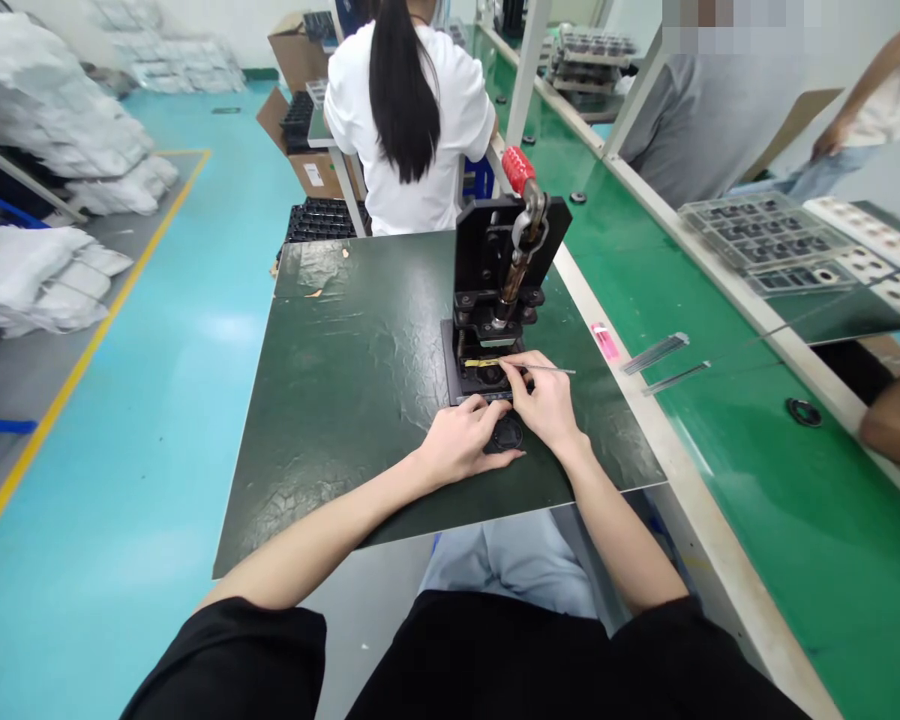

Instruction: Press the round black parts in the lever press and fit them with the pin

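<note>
A black hand press (495,260) with a red-gripped lever (519,170) stands on the dark green table mat (337,400). My right hand (544,400) pinches a thin strip (559,370) whose yellow end (481,363) lies over the press base, under the press head. Just left of it, my left hand (465,437) rests at the front edge of the base, thumb and fingers spread around a round black part (507,434) on the mat. Whether its fingers grip that part or only touch it is not clear.
To the right runs a green conveyor (765,500) with thin strips (656,353), a pink label (604,341) and a black ring (804,412). Trays (769,235) stand beyond it. A person in white (450,110) sits ahead; other people are at the right. Cartons (322,172) are behind the table.
</note>
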The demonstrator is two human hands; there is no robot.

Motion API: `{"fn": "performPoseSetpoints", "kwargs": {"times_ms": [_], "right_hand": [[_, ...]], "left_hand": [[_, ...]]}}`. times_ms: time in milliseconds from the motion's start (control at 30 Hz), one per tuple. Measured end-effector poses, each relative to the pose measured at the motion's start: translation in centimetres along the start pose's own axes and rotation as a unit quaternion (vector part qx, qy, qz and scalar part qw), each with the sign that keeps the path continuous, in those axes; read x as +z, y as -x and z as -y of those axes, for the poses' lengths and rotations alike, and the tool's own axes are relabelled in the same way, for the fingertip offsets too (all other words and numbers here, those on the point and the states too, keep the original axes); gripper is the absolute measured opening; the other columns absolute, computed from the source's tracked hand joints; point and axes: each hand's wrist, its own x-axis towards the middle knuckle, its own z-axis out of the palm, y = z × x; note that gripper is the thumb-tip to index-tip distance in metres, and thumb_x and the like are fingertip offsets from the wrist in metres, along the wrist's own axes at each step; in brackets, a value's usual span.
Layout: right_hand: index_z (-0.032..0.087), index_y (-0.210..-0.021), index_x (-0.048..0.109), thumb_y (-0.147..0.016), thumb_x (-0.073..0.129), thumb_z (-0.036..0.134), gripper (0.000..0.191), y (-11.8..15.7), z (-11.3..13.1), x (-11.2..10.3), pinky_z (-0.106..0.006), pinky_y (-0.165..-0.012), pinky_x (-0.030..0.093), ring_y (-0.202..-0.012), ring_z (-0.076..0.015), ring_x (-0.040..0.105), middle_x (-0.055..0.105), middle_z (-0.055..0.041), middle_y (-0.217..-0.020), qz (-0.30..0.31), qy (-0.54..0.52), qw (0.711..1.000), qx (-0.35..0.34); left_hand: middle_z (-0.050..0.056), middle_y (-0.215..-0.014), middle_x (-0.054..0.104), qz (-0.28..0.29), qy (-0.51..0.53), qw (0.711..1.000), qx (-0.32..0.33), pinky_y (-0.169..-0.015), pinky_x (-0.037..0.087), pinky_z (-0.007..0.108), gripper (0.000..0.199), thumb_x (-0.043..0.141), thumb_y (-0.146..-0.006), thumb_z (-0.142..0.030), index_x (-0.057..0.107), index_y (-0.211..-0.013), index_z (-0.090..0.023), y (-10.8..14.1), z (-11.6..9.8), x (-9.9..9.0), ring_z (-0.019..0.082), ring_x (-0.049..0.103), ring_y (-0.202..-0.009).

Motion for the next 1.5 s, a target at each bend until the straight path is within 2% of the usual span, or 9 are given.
{"fn": "performPoseSetpoints", "kwargs": {"times_ms": [100,167,200,367,433,667,900,1333,1500], "right_hand": [[0.020,-0.093,0.066,-0.103,0.053,0.038,0.024,-0.1,0.0,-0.5,-0.031,-0.071,0.059,-0.076,-0.0182,0.070,0.073,-0.0073,-0.089,-0.073,-0.044,0.996,0.036],[0.020,-0.093,0.061,-0.102,0.056,0.043,0.026,0.4,0.3,-1.3,-0.029,-0.065,0.057,-0.068,-0.0160,0.068,0.069,-0.0046,-0.081,-0.127,-0.090,0.985,0.077],[0.021,-0.091,0.059,-0.102,0.057,0.045,0.027,0.9,0.5,-1.8,-0.028,-0.062,0.056,-0.064,-0.0150,0.066,0.067,-0.0027,-0.076,-0.131,-0.107,0.981,0.092],[0.021,-0.085,0.060,-0.102,0.058,0.042,0.026,4.7,1.8,-3.4,-0.024,-0.057,0.052,-0.060,-0.0133,0.064,0.065,-0.0012,-0.070,-0.001,-0.044,0.995,0.086],[0.022,-0.086,0.059,-0.102,0.057,0.039,0.024,6.0,2.0,-3.4,-0.023,-0.057,0.053,-0.059,-0.0132,0.065,0.066,-0.0008,-0.069,0.022,-0.030,0.996,0.086],[0.023,-0.088,0.054,-0.103,0.052,0.041,0.023,6.3,1.3,-2.9,-0.021,-0.047,0.044,-0.047,-0.0123,0.062,0.065,0.0018,-0.062,0.058,-0.028,0.990,0.125],[0.023,-0.089,0.053,-0.103,0.051,0.037,0.020,6.3,1.3,-3.0,-0.021,-0.050,0.045,-0.049,-0.0126,0.063,0.065,0.0018,-0.063,0.066,-0.022,0.991,0.116],[0.024,-0.091,0.052,-0.105,0.049,0.042,0.023,6.5,1.1,-2.9,-0.023,-0.050,0.044,-0.050,-0.0139,0.063,0.065,0.0016,-0.064,0.069,-0.011,0.992,0.106],[0.024,-0.092,0.052,-0.105,0.048,0.041,0.022,6.5,1.0,-2.9,-0.023,-0.051,0.044,-0.050,-0.0142,0.064,0.066,0.0020,-0.063,0.080,0.006,0.991,0.103]], "left_hand": [[0.009,-0.109,0.074,0.011,0.024,0.999,-0.020,-0.075,0.061,0.034,0.060,0.067,-0.089,-0.067,0.054,-0.124,-0.019,0.0,0.0,0.2,0.027,0.070,-0.108],[0.008,-0.110,0.075,0.008,0.038,0.999,-0.024,-0.078,0.062,0.035,0.062,0.069,-0.088,-0.067,0.053,-0.125,-0.020,0.0,0.0,0.2,0.027,0.070,-0.110],[0.008,-0.110,0.075,0.006,0.042,0.999,-0.025,-0.079,0.062,0.035,0.063,0.070,-0.087,-0.066,0.052,-0.126,-0.020,-0.1,0.1,0.2,0.027,0.070,-0.111],[0.008,-0.114,0.074,0.013,0.053,0.998,-0.026,-0.080,0.063,0.035,0.060,0.070,-0.088,-0.064,0.051,-0.126,-0.021,0.0,0.1,0.1,0.027,0.070,-0.111],[0.008,-0.115,0.074,0.015,0.064,0.998,-0.024,-0.082,0.063,0.036,0.058,0.070,-0.090,-0.061,0.051,-0.127,-0.021,-0.1,0.0,0.2,0.027,0.070,-0.112],[0.009,-0.116,0.074,0.006,0.098,0.995,-0.007,-0.084,0.063,0.037,0.055,0.069,-0.092,-0.056,0.048,-0.128,-0.021,-0.1,0.2,0.7,0.027,0.070,-0.112],[0.011,-0.117,0.073,-0.010,0.119,0.993,0.024,-0.088,0.062,0.040,0.052,0.069,-0.093,-0.052,0.045,-0.126,-0.020,-0.1,0.5,1.0,0.028,0.070,-0.113],[0.011,-0.122,0.072,0.005,0.125,0.992,0.017,-0.091,0.060,0.041,0.050,0.068,-0.094,-0.049,0.045,-0.128,-0.021,-0.2,0.4,0.9,0.028,0.070,-0.115],[0.010,-0.118,0.073,0.013,0.109,0.994,0.011,-0.088,0.061,0.041,0.050,0.068,-0.094,-0.049,0.045,-0.127,-0.019,-0.2,0.2,0.6,0.029,0.070,-0.113]]}}
